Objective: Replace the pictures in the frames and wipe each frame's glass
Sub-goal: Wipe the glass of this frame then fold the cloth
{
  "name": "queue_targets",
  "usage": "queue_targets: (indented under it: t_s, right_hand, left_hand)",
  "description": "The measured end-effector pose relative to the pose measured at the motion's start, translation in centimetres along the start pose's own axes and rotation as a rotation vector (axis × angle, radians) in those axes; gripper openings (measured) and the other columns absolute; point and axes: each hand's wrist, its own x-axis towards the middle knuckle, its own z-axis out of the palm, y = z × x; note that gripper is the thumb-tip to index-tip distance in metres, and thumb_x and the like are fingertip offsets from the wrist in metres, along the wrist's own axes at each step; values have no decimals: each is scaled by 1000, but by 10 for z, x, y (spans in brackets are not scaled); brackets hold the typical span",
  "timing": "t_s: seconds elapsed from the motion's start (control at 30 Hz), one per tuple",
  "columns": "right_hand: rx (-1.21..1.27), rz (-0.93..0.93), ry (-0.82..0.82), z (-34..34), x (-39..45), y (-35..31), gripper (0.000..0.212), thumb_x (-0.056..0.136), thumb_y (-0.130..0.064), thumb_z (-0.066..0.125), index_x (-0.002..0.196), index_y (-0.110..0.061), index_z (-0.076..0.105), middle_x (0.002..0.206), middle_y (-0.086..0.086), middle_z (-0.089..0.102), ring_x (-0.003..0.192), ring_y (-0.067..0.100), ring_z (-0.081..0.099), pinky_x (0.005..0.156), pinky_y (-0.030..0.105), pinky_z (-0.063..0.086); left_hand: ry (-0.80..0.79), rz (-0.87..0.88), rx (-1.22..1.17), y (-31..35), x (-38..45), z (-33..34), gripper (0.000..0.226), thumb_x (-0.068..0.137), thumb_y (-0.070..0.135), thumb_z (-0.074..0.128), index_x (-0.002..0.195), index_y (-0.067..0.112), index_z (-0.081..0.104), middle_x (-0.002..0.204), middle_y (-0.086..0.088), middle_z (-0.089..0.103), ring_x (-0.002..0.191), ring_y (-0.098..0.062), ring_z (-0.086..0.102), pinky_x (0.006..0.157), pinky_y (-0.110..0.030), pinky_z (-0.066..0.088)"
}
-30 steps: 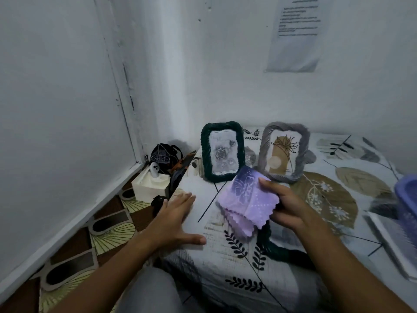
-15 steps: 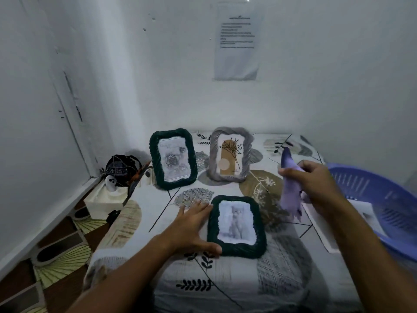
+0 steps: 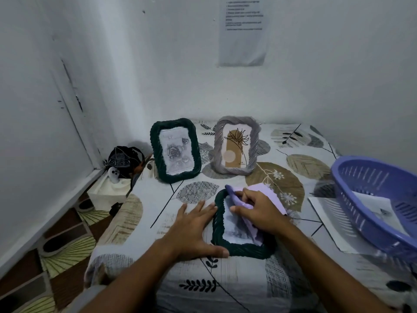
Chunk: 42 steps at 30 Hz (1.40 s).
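We see a dark green rope-edged picture frame (image 3: 242, 246) lying flat on a bed cover with a leaf pattern (image 3: 293, 184), near the front edge. Its glass shows a grey picture, too blurry for us to tell what it is. The right hand (image 3: 259, 211) rests on top of this frame with its fingers curled round a soft purple cleaning cloth (image 3: 266, 193), and the cloth is pressed against the glass. Part of the cloth sticks out behind the hand, over the far edge of the frame. The left hand (image 3: 194, 231) lies flat on the bed cover just beside the frame, with its fingers straight and spread apart. Its fingertips touch the frame's left side and its thumb touches the frame's front corner. Farther back, two more frames stand up and lean a little. One is a second dark green rope-edged frame with a grey rose picture (image 3: 176, 150), on the left. The other is a grey rope-edged frame with a brown and white plant picture (image 3: 235, 146), just to its right. On the right side of the bed sits a purple plastic basket with slots (image 3: 365, 188), and it rests on some white paper sheets (image 3: 327, 213). A white paper with printed lines (image 3: 242, 32) is stuck on the wall above. A black bag (image 3: 123, 158) sits on the floor by the left wall.
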Motion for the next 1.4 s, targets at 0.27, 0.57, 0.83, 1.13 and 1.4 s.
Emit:
queue_targets:
  t_s: [0.27,0.57,0.83,1.13,1.4]
  right_hand:
    - [-158,-93,-123,2,-8,10,25,84,-51,49,81,-27,42,82,1,55,80,20,51,73,40,42]
    - [-355,-11,-186,-20,1,26,47,99,-45,32,145,-32,29,147,1,43,135,23,37,105,35,34]
    - [-359,-30,-321,1,-6,12,52,100,-49,22,149,-41,7,157,-10,16,147,22,8,114,34,15]
    - [-459,21,-279,-25,-6,29,53,101,-43,24,150,-35,6,158,-4,18,147,15,9,114,32,18]
    - [-433,-74,-290,0,-6,9,50,103,-40,23,151,-31,12,159,-7,14,144,10,7,109,16,6]
  left_hand:
    - [40,-5,-47,-3,1,2,117,60,89,51,153,33,8,159,16,7,144,0,-4,118,-45,-10]
    - [41,1,-76,-6,2,3,119,54,93,48,152,35,11,158,19,8,143,3,-9,118,-46,-11]
    - [37,-3,-51,0,0,-2,119,57,90,51,152,31,10,155,19,3,140,5,-9,118,-43,-11]
    - [32,-8,-58,-1,1,-1,116,58,87,55,152,34,11,158,19,7,143,4,-10,117,-41,-13]
    - [28,-13,-54,2,-1,-4,117,59,85,56,152,32,11,149,24,-2,137,7,-12,116,-38,-14]
